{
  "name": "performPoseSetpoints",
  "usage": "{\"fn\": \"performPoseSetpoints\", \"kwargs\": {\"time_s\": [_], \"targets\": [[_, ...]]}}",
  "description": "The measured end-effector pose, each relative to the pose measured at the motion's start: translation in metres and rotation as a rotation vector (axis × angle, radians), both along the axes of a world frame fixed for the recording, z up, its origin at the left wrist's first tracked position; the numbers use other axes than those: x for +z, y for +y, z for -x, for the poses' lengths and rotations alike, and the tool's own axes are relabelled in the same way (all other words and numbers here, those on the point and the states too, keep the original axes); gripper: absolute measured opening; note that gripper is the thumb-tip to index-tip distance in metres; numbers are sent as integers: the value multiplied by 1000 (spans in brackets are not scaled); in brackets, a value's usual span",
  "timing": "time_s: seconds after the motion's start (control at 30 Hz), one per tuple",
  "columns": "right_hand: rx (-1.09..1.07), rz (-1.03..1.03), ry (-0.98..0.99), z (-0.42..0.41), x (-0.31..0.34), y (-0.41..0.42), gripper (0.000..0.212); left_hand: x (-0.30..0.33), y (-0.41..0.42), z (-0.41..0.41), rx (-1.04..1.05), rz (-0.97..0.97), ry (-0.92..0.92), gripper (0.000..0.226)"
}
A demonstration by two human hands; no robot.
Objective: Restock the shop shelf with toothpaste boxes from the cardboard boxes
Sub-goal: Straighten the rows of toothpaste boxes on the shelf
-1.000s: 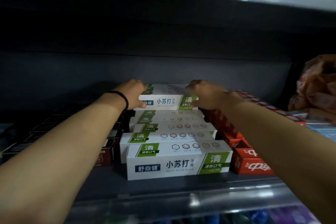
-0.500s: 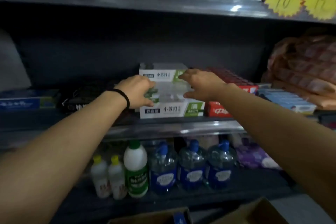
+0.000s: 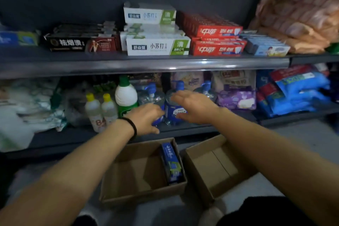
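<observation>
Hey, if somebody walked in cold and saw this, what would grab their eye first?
Probably the two bare arms reaching in, left hand and right hand empty over the lower shelf. Next, the white-and-green toothpaste boxes stacked mid-shelf beside the red toothpaste boxes. Below, the left cardboard box holds blue boxes.

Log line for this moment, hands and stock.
left hand: open, empty | right hand: open, empty | blue toothpaste box: in left brown cardboard box | right cardboard box: looks empty

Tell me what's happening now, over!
Left hand and right hand open, holding nothing. Blue toothpaste boxes wait in left cardboard box. Nothing blocking.
</observation>
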State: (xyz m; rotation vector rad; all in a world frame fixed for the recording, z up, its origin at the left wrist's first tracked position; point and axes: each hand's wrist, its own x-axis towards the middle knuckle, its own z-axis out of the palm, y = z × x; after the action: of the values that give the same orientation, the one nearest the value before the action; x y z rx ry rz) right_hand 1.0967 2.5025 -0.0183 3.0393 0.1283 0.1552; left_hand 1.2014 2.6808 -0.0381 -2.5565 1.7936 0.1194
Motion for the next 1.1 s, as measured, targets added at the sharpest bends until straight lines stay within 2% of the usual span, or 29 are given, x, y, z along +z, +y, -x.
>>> {"fn": "performPoseSetpoints", "kwargs": {"time_s": [0.3,0.4,0.57,0.7,0.8,0.93,1.1], "targets": [[-286,-237,260,21,-127,14,54,-106,2,7,37,-181,148,72],[-406,-341,339,19,-161,28,60,-127,8,3,64,-210,185,73],[-562,-399,425,9,-206,47,76,-157,18,-6,73,-211,252,75],[-670,-379,468,-2,-223,51,83,-174,25,-17,103,-199,290,76],[-718,-363,526,-5,-230,49,74,-182,27,-23,122,-201,315,77],[-753,-454,553,-7,-236,48,51,-189,28,-28,146,-196,347,76],[-688,-442,575,-8,-225,45,52,-194,30,-29,151,-204,337,76]]}}
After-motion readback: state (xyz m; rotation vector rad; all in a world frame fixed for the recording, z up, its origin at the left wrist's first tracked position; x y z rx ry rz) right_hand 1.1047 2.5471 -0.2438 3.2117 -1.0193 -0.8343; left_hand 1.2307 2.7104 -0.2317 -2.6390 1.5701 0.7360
